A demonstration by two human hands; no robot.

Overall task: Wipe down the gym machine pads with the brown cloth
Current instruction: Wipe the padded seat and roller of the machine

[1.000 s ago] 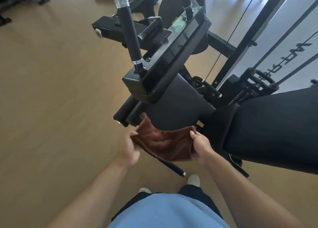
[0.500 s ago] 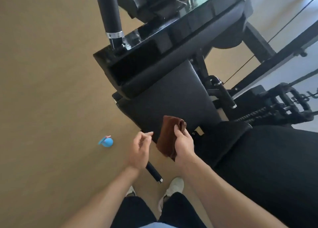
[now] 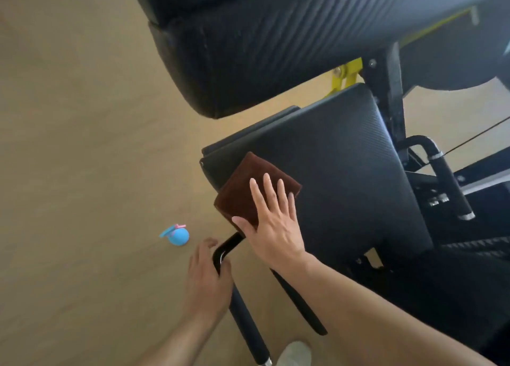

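On the seat pad: the brown cloth (image 3: 249, 189) is lying folded near the pad's front-left corner, with one edge reaching just past the pad's side.
Right hand: the right hand (image 3: 271, 222) is pressing flat on the brown cloth, fingers straight and spread apart, thumb stretched out along the cloth's near edge.
Left hand: the left hand (image 3: 208, 277) is curling its fingers and thumb around the bend of a black handle bar (image 3: 242, 310) just beside the seat, below and left of the cloth.
Seat pad: the seat pad (image 3: 345, 178) is sitting in the middle of the view, black with a fine ribbed texture, its surface tilting toward the camera.
Upper pad: a larger black upper pad (image 3: 276, 39) is hanging over the seat pad at the top of the view, apart from it, with a yellow lever (image 3: 346, 74) showing in the gap between the two.
Machine frame: a black post and a second curved grip (image 3: 447, 180) with silver end caps are standing to the right of the seat pad.
Floor: a tan floor (image 3: 82, 144) is running under everything; a small blue object (image 3: 178, 236) with a pink piece on top is lying on it, left of the left hand and well apart from the machine.
Lower edge: the toe of a pale shoe (image 3: 294, 354) is showing between the two forearms.
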